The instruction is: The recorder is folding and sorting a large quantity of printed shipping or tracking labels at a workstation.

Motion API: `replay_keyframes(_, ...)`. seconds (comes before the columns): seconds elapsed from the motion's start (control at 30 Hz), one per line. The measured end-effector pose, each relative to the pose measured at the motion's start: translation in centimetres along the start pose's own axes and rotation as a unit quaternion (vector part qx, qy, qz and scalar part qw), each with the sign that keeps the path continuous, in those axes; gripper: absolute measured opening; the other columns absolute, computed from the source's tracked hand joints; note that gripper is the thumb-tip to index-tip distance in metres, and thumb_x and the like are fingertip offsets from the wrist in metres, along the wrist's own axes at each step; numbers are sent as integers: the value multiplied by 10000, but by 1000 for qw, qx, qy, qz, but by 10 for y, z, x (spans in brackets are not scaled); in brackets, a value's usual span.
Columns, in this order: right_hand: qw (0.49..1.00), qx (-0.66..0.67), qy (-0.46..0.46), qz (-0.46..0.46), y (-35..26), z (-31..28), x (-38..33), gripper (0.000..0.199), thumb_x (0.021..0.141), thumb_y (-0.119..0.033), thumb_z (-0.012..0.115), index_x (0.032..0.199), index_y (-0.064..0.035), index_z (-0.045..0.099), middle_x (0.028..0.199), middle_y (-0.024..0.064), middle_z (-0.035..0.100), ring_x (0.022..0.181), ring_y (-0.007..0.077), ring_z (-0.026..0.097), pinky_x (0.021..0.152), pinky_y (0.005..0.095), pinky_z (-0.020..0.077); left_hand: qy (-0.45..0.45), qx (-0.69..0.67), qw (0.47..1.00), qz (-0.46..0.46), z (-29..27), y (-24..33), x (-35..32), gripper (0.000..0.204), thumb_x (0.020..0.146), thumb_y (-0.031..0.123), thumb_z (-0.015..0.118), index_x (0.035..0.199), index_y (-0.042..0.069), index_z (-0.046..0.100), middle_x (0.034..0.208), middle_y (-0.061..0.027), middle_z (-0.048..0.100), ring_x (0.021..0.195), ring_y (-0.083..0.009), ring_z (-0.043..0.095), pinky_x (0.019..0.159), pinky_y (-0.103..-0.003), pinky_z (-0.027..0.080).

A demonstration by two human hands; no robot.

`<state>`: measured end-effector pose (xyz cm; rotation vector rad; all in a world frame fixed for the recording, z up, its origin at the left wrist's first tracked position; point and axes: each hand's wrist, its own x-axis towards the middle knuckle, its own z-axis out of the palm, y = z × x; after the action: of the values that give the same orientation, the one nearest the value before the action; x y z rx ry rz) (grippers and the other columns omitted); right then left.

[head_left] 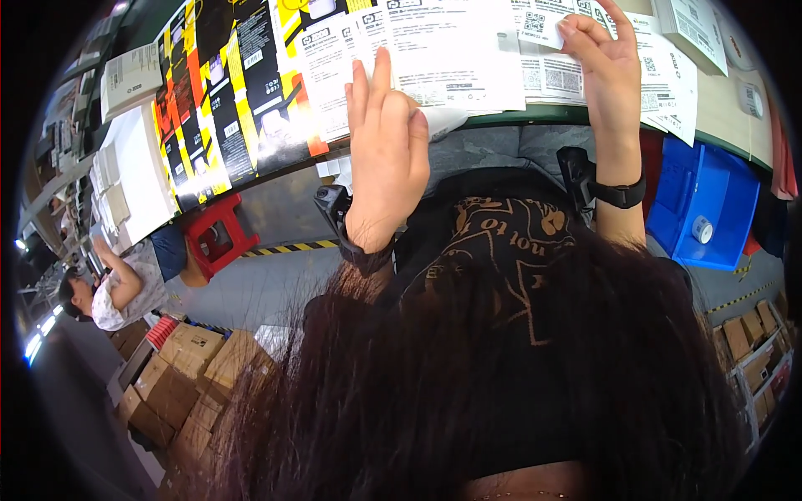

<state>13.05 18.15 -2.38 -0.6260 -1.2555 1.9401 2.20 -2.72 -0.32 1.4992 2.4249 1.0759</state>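
Observation:
My right hand (608, 79) pinches the edge of a small white label with a square code (536, 23) between thumb and forefinger. The label hangs over white printed sheets (668, 90) on the right of the table. My left hand (386, 159) holds nothing. Two of its fingers stretch out onto a white printed sheet (451, 58), and the others are partly bent. Under and beside that sheet lie glossy black, yellow and red printed sheets (242, 92), spreading to the left.
A stack of white booklets (689, 33) stands at the far right, near a small white roll (750, 100). Below the table edge is a blue bin (718, 192) with a roll inside. A red stool (219, 234), cardboard boxes (180, 367) and another person (121, 292) are at left.

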Motion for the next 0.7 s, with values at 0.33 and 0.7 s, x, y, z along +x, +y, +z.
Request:
replay_keyframes(0.33,995,-62,-45,58,-8,9,-1,626,749,80,629,1269,21,285,729,30,564,607,66,526,570,157,409,-93,40,995,23,-3,6,-1,74,841,84,484,821,20,452,1395,-180,329,1313,-441,181,1053,-556,103)
replay_keyframes(0.7,986,-143,-66,59,10,45,-4,558,737,89,635,1217,5,361,680,18,565,590,49,526,543,153,401,-119,79,990,17,2,1,-3,78,816,85,515,802,12,487,1405,-152,325,1325,-410,184,1049,-578,85)
